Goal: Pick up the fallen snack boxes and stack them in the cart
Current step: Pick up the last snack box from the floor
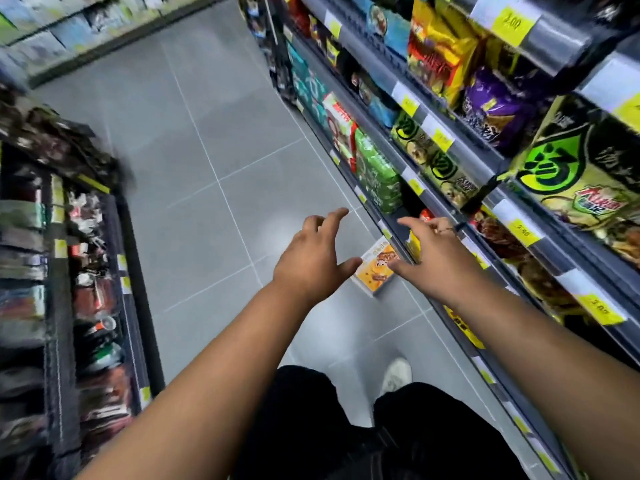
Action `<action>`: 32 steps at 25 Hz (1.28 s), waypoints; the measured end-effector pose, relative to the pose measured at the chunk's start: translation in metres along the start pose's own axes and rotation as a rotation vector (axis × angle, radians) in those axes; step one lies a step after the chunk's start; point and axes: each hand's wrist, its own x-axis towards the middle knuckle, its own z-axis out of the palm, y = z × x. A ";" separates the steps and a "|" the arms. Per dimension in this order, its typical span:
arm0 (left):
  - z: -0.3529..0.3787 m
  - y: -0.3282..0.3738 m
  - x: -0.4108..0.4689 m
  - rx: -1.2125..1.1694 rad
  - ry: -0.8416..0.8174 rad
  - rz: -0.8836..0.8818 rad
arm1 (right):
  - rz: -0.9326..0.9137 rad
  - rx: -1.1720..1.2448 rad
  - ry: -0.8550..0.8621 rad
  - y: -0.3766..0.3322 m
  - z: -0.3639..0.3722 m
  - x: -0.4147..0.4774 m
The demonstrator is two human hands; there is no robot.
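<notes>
An orange and white snack box point(375, 270) lies on the grey tile floor, close against the foot of the right-hand shelf. My left hand point(313, 258) hovers above it on the left side, fingers spread and holding nothing. My right hand point(433, 252) hovers on the box's right side, fingers also spread and empty; a dark band shows at its wrist. Part of the box is hidden behind both hands. No cart is in view.
Shelves of snack bags with yellow price tags point(519, 140) line the right side. A lower rack of packaged goods point(86, 271) stands on the left, blurred. Grey tile aisle floor point(207, 150) runs between them. My dark trousers and a white shoe point(396, 374) are below.
</notes>
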 end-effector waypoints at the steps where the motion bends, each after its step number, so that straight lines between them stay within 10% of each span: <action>1: 0.001 -0.008 0.019 -0.003 -0.024 0.021 | 0.025 0.004 0.014 -0.002 0.003 0.013; 16: 0.063 -0.131 0.263 0.121 -0.388 0.458 | 0.700 0.209 0.276 -0.002 0.148 0.154; 32: 0.562 -0.290 0.421 0.231 -0.497 0.465 | 0.876 0.238 0.167 0.295 0.540 0.354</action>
